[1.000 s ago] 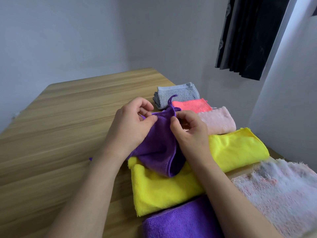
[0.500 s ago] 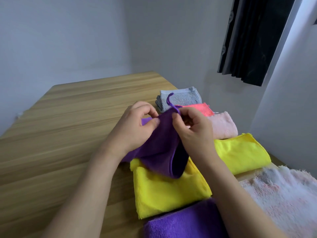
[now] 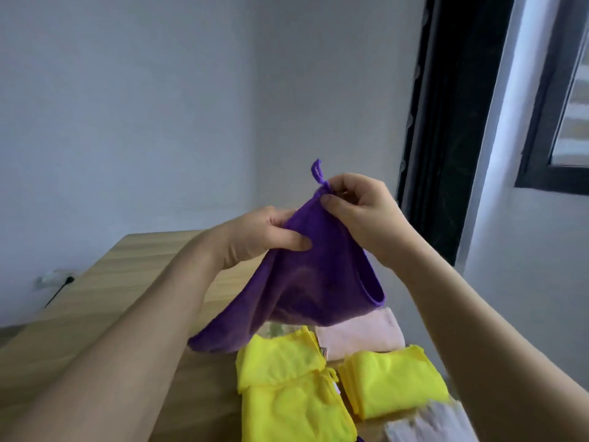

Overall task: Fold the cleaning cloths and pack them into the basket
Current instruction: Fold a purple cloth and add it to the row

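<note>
A purple cleaning cloth with a small hanging loop hangs in the air above the table, held up by both hands. My left hand pinches its top edge on the left. My right hand pinches the corner just under the loop, a little higher. The cloth's lower end droops down to the wooden table. Below it lie two yellow cloths and a folded pale pink cloth. No basket is in view.
A fuzzy whitish cloth lies at the bottom right edge. A dark curtain and a window frame stand to the right. A wall socket with a cable sits low at the left.
Both hands have lifted the purple cloth well up off the yellow cloth and spread its top edge apart. The view has tilted upward, so the grey and coral cloths are hidden.
</note>
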Demonstrator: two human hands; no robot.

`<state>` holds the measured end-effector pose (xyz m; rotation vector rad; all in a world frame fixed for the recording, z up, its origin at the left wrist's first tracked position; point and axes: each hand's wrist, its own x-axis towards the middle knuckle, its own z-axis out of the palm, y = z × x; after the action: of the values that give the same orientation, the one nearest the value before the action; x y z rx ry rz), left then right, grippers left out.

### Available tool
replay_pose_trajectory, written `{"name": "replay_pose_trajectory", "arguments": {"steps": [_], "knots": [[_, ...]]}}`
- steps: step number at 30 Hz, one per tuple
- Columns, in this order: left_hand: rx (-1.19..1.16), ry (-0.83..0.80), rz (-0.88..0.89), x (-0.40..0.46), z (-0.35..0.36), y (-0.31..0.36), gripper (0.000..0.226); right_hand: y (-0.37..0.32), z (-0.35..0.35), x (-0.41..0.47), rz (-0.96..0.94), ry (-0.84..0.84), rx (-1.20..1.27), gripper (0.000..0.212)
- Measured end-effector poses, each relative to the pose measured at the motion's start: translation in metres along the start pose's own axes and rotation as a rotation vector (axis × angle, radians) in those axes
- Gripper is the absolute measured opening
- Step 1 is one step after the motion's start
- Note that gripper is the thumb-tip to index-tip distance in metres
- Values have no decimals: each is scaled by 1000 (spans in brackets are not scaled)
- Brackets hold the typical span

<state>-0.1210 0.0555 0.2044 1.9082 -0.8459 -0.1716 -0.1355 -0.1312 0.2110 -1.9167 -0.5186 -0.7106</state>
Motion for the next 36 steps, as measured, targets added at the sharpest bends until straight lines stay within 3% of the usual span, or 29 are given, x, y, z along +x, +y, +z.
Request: {"name": "replay_pose_trajectory", "arguments": {"steps": [6,10,13,17,20,23,27,30,33,36], "knots": [[-31,25,28,-8,25,77,26,-45,-66,4,-19,25,-69,13],[75,25,-26,-14,52,116,19,-64,-106,-3,-57,138,-200,12],[119,4,-87,-18,75,130,42,-70,-128,-10,-55,222,-271,14],[215,-18,-99,-25,112,143,35,-75,-146,-26,-14,263,-306,19],[310,-30,-107,-32,135,151,43,-88,-161,-39,55,324,-161,28],[505,105,-89,-38,149,160,33,-108,-180,-48,43,391,-131,30],[696,326,-31,-47,158,177,30,-128,-199,-56,-66,449,-277,31],[666,432,10,-53,156,187,33,-133,-210,-63,-138,481,-363,35],[600,469,19,-58,153,192,31,-129,-216,-67,-102,456,-491,55],[532,416,-18,-62,148,188,26,-120,-221,-67,45,474,-620,46]]}}
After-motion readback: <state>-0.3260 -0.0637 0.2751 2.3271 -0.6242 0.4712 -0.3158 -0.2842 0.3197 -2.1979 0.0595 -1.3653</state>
